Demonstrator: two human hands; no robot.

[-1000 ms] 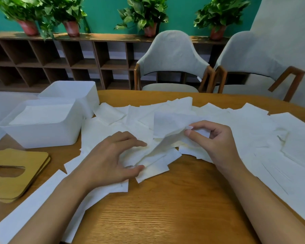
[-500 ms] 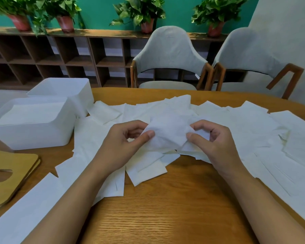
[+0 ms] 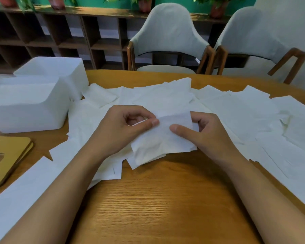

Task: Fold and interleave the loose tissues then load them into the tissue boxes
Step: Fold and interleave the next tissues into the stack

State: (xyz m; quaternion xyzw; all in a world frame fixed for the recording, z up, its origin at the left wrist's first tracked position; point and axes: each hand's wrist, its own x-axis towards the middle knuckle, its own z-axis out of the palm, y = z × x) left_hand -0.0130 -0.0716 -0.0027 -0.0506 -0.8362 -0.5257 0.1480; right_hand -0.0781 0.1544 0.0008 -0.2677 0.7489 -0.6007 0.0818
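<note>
Wooden table [image 3: 165, 199], two grey chairs [image 3: 169, 32] at its far edge, dark shelf [image 3: 60, 36] behind with potted plants [image 3: 144, 4] on top. Loose tissues [image 3: 236, 117] lie in overlapping sheets from mid-table out to the right edge. Left hand [image 3: 123, 127] pinches the top edge of one tissue [image 3: 158, 140] between thumb and forefinger, other fingers curled. Right hand [image 3: 208, 136] grips the same tissue, thumb on its front, fingers curled behind. Tissue sits mid-table over the pile, lower part creased and drooping onto the sheets below. Near box [image 3: 28, 117], white, by the left edge, with a flat stack [image 3: 23, 94] inside. Far box [image 3: 56, 71] right behind it, contents hidden. Wooden lids [image 3: 7, 155] stacked at the left edge, nearer than the boxes. Long white strip [image 3: 25, 191] at the near-left corner.
</note>
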